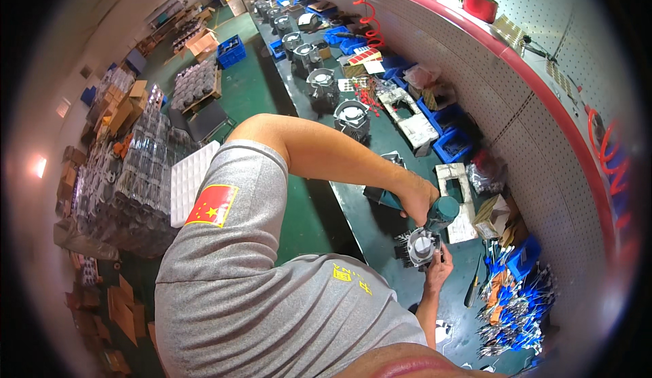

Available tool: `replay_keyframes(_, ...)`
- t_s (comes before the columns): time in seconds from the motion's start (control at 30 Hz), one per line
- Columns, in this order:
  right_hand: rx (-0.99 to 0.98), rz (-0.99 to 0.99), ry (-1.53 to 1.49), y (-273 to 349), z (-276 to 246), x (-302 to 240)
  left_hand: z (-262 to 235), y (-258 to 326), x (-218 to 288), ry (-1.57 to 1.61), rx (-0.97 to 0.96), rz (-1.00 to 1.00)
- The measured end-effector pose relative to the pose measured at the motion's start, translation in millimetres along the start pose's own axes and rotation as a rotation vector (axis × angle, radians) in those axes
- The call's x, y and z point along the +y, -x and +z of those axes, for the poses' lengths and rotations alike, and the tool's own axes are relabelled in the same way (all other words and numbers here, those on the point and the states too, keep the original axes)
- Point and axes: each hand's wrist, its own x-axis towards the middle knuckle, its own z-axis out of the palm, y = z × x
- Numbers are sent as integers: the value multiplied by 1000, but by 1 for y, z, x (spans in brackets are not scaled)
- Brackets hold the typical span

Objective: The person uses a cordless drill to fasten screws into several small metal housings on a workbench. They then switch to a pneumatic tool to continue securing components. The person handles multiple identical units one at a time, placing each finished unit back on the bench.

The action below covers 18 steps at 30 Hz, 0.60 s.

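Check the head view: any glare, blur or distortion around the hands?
Head view: strong fisheye bend, the workbench edge curves; dark vignette at the rim; bright glare spot at far left; left hand on the teal tool and right hand reasonably sharp; lower edge blurred.

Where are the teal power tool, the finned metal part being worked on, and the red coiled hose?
teal power tool (445, 209), head view, its body.
finned metal part (421, 247), head view, round face.
red coiled hose (370, 21), head view, middle coils.

The single head view looks steeply down from above the person's grey-shirted shoulder (272, 296), close to the body. It faces right and forward onto the long dark workbench (367, 222), which runs far toward the top; the green floor (251, 93) fills the left.
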Motion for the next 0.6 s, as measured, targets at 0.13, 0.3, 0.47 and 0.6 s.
replay_keyframes(0.13,-8,9,15,2,-1,-11,2,-1,-1,-5,-4,-9)
replay_keyframes(0.3,-6,-3,11,1,-1,-7,3,-2,0,30,-5,-4)
replay_keyframes(0.47,1,15,7,0,-2,-1,5,1,3,31,27,-9)
replay_keyframes(0.6,-2,-4,55,1,-2,-19,6,6,7,31,19,-17)
